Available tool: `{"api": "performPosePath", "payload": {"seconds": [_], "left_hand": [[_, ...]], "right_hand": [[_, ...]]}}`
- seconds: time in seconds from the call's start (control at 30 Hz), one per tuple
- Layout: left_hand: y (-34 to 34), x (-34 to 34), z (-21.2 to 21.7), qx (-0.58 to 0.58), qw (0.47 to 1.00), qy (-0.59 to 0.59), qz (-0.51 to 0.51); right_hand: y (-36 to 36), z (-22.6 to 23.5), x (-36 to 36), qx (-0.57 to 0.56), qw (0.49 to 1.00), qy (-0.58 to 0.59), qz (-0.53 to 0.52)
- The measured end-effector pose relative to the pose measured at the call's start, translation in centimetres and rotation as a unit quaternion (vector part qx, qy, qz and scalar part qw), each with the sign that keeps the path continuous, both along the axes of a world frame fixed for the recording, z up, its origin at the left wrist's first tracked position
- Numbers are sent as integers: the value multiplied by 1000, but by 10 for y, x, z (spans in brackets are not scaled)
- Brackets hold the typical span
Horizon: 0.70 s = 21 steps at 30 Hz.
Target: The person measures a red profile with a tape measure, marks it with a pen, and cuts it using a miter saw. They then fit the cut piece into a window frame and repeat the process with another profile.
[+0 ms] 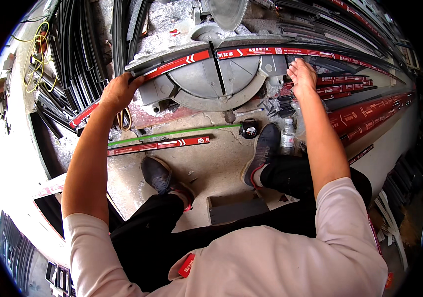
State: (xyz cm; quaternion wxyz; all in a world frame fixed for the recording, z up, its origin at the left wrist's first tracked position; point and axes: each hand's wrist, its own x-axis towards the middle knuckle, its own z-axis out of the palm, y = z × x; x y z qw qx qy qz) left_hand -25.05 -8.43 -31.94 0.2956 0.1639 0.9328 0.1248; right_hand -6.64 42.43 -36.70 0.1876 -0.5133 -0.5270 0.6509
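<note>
A long red-wrapped metal strip (251,51) lies across the grey round table of a mitre saw (221,79), against its fence. My left hand (118,90) grips the strip's left part, left of the saw table. My right hand (301,74) rests palm down on the strip to the right of the table. The saw blade (227,12) is raised above the table at the top of the view. I sit low on a grey block (236,207), my two shoes (263,148) on the concrete floor before the saw.
On the floor lie a short red strip (162,145), a green strip (172,133), a tape measure (248,129) and a plastic water bottle (287,136). Stacks of red-wrapped profiles (370,114) lie at right. Black profiles (75,54) are piled at left.
</note>
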Motion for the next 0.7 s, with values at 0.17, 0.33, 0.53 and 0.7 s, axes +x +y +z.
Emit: {"api": "performPosePath", "payload": {"seconds": [0.17, 0.33, 0.53, 0.7], "left_hand": [[4, -9, -6, -34, 997, 76, -2], [11, -7, 3, -60, 996, 63, 18], [15, -2, 3, -49, 995, 83, 37], [14, 1, 7, -80, 992, 88, 35]], "right_hand": [[10, -1, -12, 5, 1000, -19, -11], [25, 17, -17, 45, 999, -2, -18], [43, 65, -45, 88, 995, 41, 15], [32, 129, -81, 134, 981, 116, 86]]}}
